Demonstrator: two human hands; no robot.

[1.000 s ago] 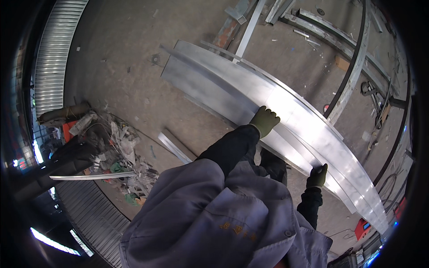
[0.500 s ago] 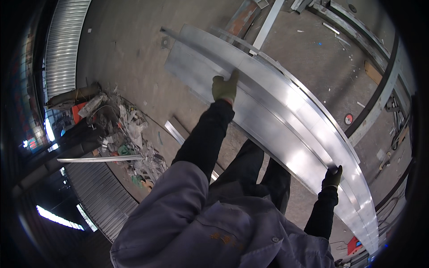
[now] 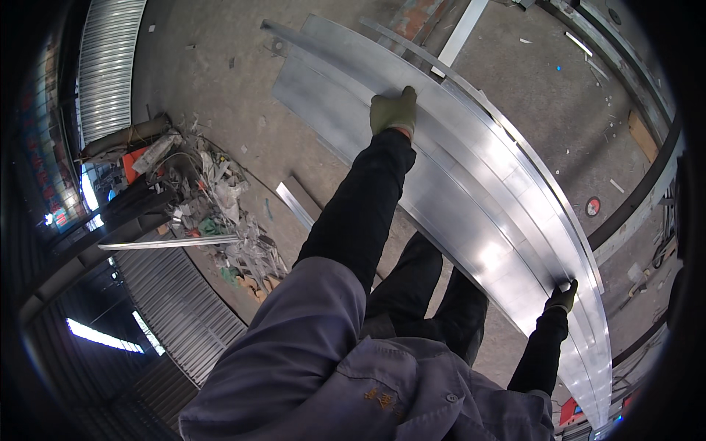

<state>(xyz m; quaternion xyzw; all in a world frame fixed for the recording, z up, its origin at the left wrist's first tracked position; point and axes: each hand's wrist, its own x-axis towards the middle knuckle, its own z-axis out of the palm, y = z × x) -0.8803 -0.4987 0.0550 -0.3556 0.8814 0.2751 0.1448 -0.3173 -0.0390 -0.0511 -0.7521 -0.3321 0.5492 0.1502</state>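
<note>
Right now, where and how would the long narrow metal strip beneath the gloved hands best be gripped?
Probably at the far-left end of the long narrow metal strip, coming from the left: that end juts past the edge of the silver metal sheets, so fingers could likely wrap underneath. Its length suggests a second hold farther along, near the right hand.

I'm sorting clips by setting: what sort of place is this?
Probably a metal-fabrication workshop, judging by the long sheet-metal panel, the straight metal bar and the scrap heap.
</note>
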